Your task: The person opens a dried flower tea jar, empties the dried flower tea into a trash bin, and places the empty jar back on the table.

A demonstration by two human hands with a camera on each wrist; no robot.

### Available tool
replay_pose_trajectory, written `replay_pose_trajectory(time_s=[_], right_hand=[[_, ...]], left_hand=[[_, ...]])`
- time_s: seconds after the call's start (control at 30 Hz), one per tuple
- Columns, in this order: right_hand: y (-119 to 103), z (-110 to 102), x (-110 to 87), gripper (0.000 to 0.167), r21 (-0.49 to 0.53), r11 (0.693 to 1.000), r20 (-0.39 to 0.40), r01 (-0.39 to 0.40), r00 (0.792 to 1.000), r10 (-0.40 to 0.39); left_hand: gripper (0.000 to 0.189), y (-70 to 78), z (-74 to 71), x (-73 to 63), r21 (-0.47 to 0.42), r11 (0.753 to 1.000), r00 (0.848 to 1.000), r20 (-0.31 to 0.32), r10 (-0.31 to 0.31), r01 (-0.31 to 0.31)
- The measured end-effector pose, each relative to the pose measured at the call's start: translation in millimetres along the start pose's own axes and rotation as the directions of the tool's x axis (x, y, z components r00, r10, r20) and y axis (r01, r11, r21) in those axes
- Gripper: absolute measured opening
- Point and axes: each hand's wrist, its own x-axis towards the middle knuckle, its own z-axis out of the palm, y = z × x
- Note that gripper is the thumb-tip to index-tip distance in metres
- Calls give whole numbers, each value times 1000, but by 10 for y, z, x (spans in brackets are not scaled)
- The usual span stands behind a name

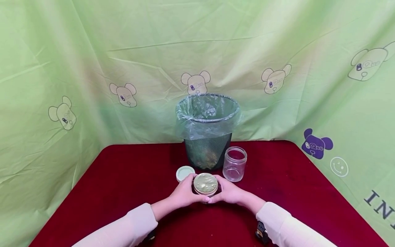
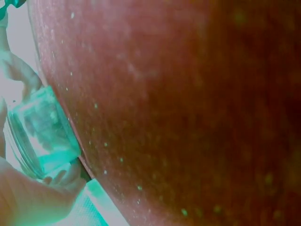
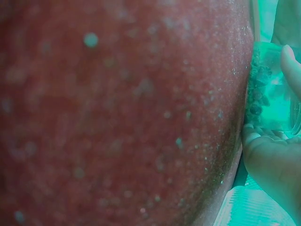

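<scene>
Both hands hold a clear jar (image 2: 49, 129) with a dull gold, bumpy-looking top (image 1: 205, 183), standing upright at the middle of the table. My left hand (image 1: 186, 192) curves round its left side and my right hand (image 1: 229, 192) round its right, thumbs meeting at the front. Dark small pieces show low inside the jar (image 3: 258, 94) in the right wrist view. Just beyond my left hand lies a pale green-white round lid (image 1: 185, 173). An uncovered clear glass jar (image 1: 234, 164) stands beyond my right hand.
Behind the jars stands a black mesh waste bin (image 1: 208, 151) lined with a clear plastic bag (image 1: 210, 128). A dark red cloth (image 1: 129, 185) covers the table. Green printed curtain (image 1: 148, 68) hangs round the back and sides.
</scene>
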Motion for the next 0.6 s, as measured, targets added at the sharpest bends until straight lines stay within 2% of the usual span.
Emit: replay_pose_trajectory(time_s=[0.17,0.27,0.33,0.47,0.6], right_hand=[[-3,-2,7,73,-7,1000,-3,-2,1000,2],[0,-3,8,73,-9,1000,-3,-4,1000,4],[9,-5,9,72,-15,1000,-5,-3,1000,3],[34,-4,14,71,-15,1000,-2,2,1000,-2],[57,-2,21,70,-20,1000,-1,1,1000,-1]], left_hand=[[96,-43,-60,52,-79,997,997,80,-4,10],[95,-68,-119,113,-169,986,987,162,16,12],[93,-82,-162,161,-236,972,972,231,39,17],[88,-117,-232,260,-358,933,932,348,99,35],[85,-145,-272,328,-391,919,904,409,125,50]])
